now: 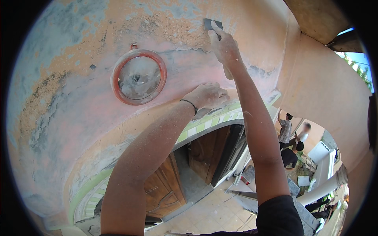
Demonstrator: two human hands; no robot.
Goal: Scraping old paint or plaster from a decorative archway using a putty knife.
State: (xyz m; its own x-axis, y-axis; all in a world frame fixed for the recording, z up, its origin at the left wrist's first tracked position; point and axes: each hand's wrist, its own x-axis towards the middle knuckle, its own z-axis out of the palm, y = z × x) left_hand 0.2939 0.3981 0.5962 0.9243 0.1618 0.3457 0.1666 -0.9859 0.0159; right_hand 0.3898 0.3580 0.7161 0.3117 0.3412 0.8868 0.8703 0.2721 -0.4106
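Observation:
My right hand (224, 47) grips a scraper with a wide dark blade (209, 23). The blade lies against the peeling painted wall (174, 29), and the pale handle end shows below my wrist. Lower down, my left hand (205, 96), dusty and with a dark cord at the wrist, rests on the ledge of the arched moulding (124, 124). Nothing shows in its fingers. To the left, a round red-rimmed fixture (116, 85) with a dusty, mirror-like centre is fixed to the wall. Around it the surface is patchy pink, orange and grey-blue, with cracks.
Below the arch stand carved wooden doors (162, 188), above a tiled floor (206, 219). A plain wall (319, 79) adjoins at right. Several people (286, 129) are farther down at right, near a white column (322, 188) and stacked slabs.

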